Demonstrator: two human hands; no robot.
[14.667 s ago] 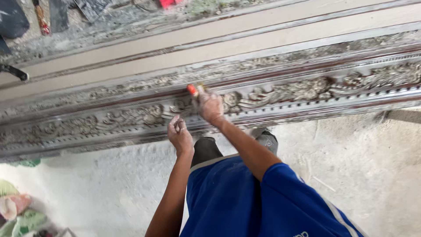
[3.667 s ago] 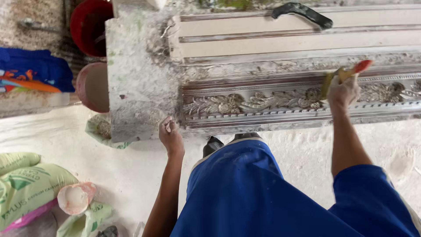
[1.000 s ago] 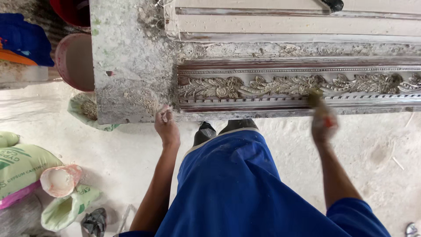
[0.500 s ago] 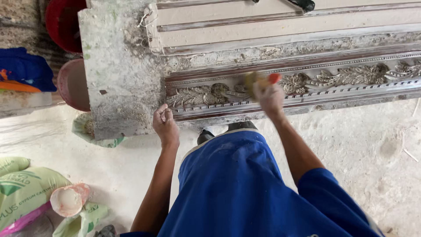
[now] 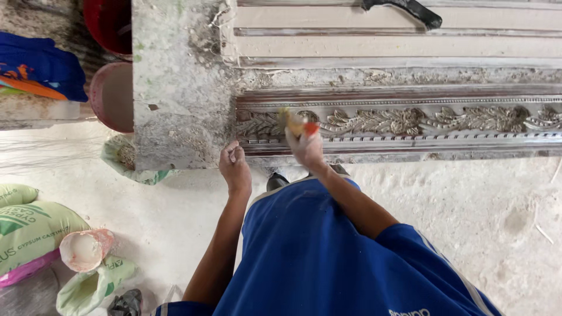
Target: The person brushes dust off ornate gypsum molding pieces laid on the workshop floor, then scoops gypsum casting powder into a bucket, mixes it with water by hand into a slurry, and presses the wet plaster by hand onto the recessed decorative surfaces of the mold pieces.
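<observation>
A long grey mould (image 5: 410,120) with a carved leaf pattern lies across the workbench in front of me. My right hand (image 5: 305,147) grips a small brush (image 5: 295,122) with a yellow and red handle; its bristles touch the carved band near the mould's left end. My left hand (image 5: 234,168) rests as a loose fist on the front edge of the mould, just left of the right hand. It seems to pinch something small, which I cannot make out. I wear blue clothing.
The rough grey bench end (image 5: 175,88) juts out at left. Two reddish buckets (image 5: 111,96) stand behind it. Green sacks (image 5: 29,225) and a small pink cup (image 5: 86,248) lie on the white dusty floor at lower left. A black-handled tool (image 5: 404,9) lies at the top.
My right hand has swept the brush leftwards along the carved band, from the right part to the mould's left end. The left hand has stayed on the front edge.
</observation>
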